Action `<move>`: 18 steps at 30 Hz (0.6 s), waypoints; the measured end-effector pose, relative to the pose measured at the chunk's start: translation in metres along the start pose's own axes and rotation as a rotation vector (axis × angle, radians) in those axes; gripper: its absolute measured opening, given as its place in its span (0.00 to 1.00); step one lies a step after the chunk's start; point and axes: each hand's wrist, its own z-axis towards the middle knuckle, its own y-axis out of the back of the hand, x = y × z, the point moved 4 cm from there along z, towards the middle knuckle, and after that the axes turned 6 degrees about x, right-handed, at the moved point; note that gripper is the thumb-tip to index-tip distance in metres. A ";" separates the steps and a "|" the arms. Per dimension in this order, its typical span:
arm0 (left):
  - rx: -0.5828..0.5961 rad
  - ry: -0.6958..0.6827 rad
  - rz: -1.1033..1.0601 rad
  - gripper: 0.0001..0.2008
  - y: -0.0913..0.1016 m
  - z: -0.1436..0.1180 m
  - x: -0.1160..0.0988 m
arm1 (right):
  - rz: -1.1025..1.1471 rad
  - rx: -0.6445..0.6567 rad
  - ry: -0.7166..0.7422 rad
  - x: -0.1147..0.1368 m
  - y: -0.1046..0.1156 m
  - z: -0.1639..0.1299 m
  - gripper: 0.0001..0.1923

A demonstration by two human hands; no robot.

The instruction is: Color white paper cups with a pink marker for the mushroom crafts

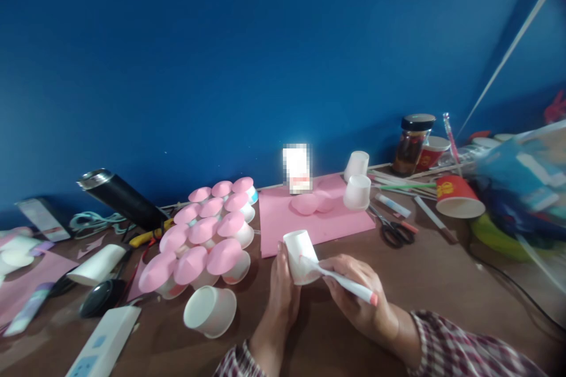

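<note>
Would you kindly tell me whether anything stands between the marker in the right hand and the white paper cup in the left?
Nothing visible does: the right hand points the marker at the side of the white paper cup in the left hand; contact is unclear.

The held cup [300, 250] was white, the marker [351, 287] white with a coral end. The cones [204, 230] at left were pink, the table [170, 341] brown and the far wall [230, 70] blue. Maroon and white checks patterned the sleeves [469, 347].
</note>
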 end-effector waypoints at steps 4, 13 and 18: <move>-0.010 -0.040 0.027 0.41 0.004 -0.007 -0.008 | 0.000 -0.011 0.005 -0.002 -0.001 -0.001 0.08; 0.028 0.000 0.172 0.44 0.000 0.002 0.003 | -0.026 -0.039 0.000 0.002 0.002 0.002 0.07; 0.029 -0.036 0.198 0.43 0.001 0.000 0.003 | -0.052 -0.070 0.018 0.004 0.005 0.003 0.07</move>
